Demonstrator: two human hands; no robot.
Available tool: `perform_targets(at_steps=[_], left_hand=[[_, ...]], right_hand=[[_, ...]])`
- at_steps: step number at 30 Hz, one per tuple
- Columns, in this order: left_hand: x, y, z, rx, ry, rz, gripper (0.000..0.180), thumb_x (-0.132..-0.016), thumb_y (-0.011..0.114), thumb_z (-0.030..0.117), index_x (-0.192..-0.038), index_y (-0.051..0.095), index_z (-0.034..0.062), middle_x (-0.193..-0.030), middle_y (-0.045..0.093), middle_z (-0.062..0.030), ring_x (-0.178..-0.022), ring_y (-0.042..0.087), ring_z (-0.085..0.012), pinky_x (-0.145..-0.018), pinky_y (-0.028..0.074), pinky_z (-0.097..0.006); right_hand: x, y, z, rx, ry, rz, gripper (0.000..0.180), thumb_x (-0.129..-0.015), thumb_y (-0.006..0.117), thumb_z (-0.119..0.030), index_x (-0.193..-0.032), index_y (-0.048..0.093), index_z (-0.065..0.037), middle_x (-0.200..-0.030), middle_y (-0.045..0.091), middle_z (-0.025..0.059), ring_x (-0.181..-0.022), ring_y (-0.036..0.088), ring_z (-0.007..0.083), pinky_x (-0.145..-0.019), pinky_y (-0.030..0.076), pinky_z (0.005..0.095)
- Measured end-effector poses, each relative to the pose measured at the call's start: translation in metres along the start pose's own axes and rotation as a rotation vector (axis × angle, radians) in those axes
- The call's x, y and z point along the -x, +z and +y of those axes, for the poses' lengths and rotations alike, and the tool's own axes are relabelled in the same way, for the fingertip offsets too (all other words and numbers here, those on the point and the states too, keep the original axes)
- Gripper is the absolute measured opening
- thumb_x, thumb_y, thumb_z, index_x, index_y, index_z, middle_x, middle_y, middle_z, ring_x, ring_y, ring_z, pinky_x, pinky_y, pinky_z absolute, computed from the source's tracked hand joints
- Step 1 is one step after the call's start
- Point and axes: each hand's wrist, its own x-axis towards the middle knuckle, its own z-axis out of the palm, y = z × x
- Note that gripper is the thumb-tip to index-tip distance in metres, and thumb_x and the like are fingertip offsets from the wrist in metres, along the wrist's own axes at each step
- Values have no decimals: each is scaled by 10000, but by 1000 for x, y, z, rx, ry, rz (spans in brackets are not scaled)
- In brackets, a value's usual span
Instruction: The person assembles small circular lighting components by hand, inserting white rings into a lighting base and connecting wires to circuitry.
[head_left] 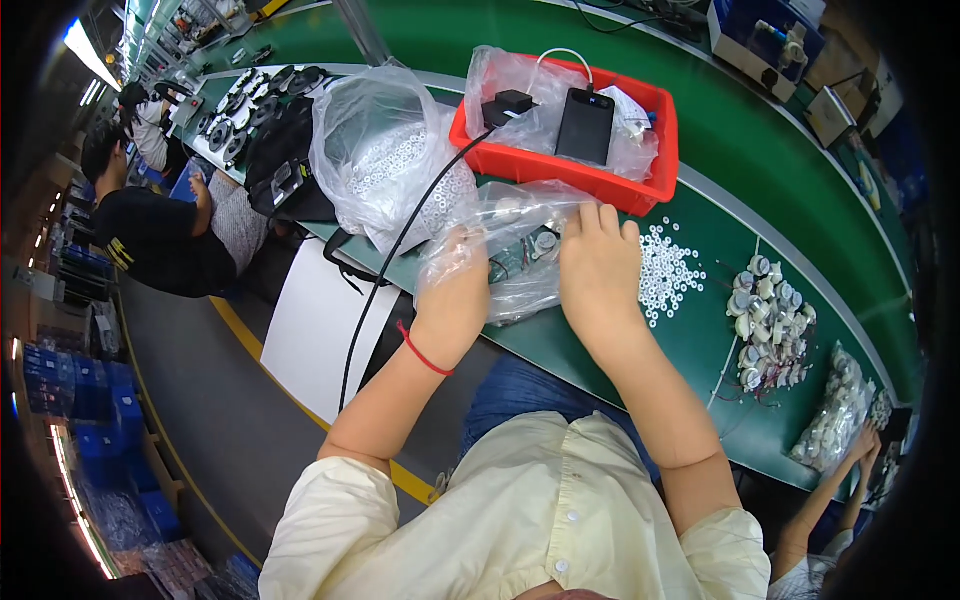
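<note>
A clear plastic bag (525,290) is stretched between my two hands above the green bench. My right hand (600,262) has its fingers bent over the bag's right edge and grips it. On the other side, my left hand (455,290) holds the bag, its fingertips partly covered by the crumpled film. Through the plastic I make out a few small round parts with thin wires (543,243); whether they lie inside or beneath it I cannot tell. Right beside my right hand lies a spread of small white rings (668,275).
Behind the bag stands a red bin (610,188) holding a black power bank (585,126). An open bag of white rings (385,170) is at its left, crossed by a black cable (395,255). Small wired parts (768,325) lie to the right. Co-workers sit at both sides.
</note>
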Motion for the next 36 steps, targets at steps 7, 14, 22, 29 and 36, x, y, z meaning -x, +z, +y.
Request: perform_targets(at_steps=[7, 14, 22, 29, 36], left_hand=[[-34, 29, -15, -184, -88, -251, 219, -786, 675, 150, -924, 578, 10, -874, 664, -220, -726, 675, -392, -598, 543, -473], [-25, 14, -20, 0, 155, -108, 221, -801, 631, 81, -986, 569, -24, -729, 646, -188, -661, 647, -362, -592, 511, -428], [-27, -81, 26, 1450, -486, -794, 307, -887, 456, 89, -1183, 509, 23, -970, 542, -41, -605, 420, -55, -457, 263, -170], [-14, -52, 35, 1929, -29, -489, 208, -960, 531, 217, -918, 576, 19, -761, 539, -43, -630, 434, -80, -548, 352, -226], [7, -25, 104, 1152, -58, -563, 96, -905, 635, 70, -974, 680, 21, -862, 647, -63, -729, 623, -161, -667, 485, -297]], right_hand=[[-9, 21, -37, -319, -158, -100, 193, -738, 639, -85, -909, 676, -3, -1000, 606, 150, -955, 593, 263, -848, 479, 344], [-10, 60, -38, -294, -30, -254, 300, -747, 668, -96, -998, 639, 65, -1043, 609, 232, -951, 636, 348, -802, 538, 384], [10, 10, 12, -1113, -15, -74, 388, -842, 679, -111, -1174, 492, -36, -1071, 583, 178, -929, 622, 381, -736, 509, 439], [34, -42, 57, -1304, 301, 125, 345, -910, 647, -121, -1218, 530, -18, -1021, 630, 112, -833, 644, 207, -681, 526, 328], [97, -46, 131, -2089, 814, 449, 70, -948, 504, -103, -976, 516, -40, -912, 581, 107, -770, 594, 181, -770, 509, 333]])
